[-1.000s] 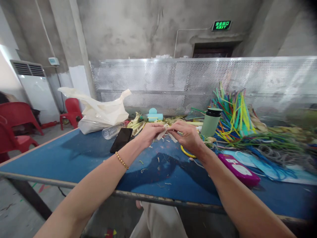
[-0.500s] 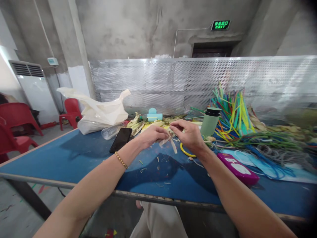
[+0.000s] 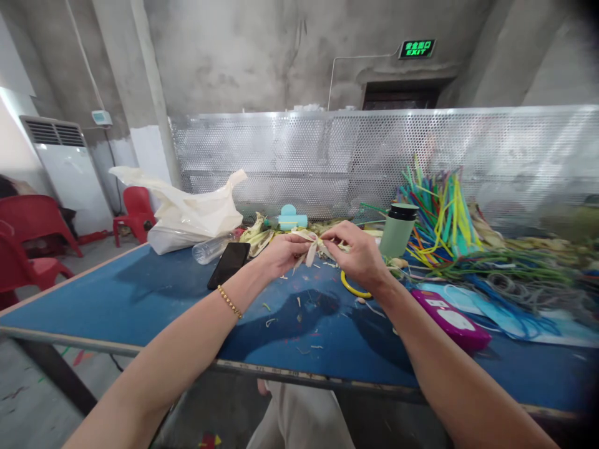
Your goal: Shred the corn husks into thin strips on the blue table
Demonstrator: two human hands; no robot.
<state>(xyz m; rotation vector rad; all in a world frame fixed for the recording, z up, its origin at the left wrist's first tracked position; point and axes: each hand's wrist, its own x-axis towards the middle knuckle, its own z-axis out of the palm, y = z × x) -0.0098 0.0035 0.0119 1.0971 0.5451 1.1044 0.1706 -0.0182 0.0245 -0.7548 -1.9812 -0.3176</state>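
Note:
Both my hands meet above the middle of the blue table (image 3: 140,299). My left hand (image 3: 281,254) and my right hand (image 3: 355,255) each pinch the same small bundle of pale dried leaf strips (image 3: 312,248), whose loose ends hang down between the fingers. A gold bead bracelet sits on my left wrist. Just under my right hand lies a yellow ring (image 3: 352,288). Small pale scraps are scattered on the table below my hands.
A black phone (image 3: 228,264) and a clear bottle (image 3: 210,248) lie left of my hands, with a white plastic bag (image 3: 187,209) behind. A green flask (image 3: 397,229), coloured straws (image 3: 440,206), a purple case (image 3: 452,319) and green strands fill the right side. Red chairs stand at left.
My hands have kept working the leaf bundle, lifting it slightly and turning it; the loose strip ends now hang straight down instead of trailing to the right.

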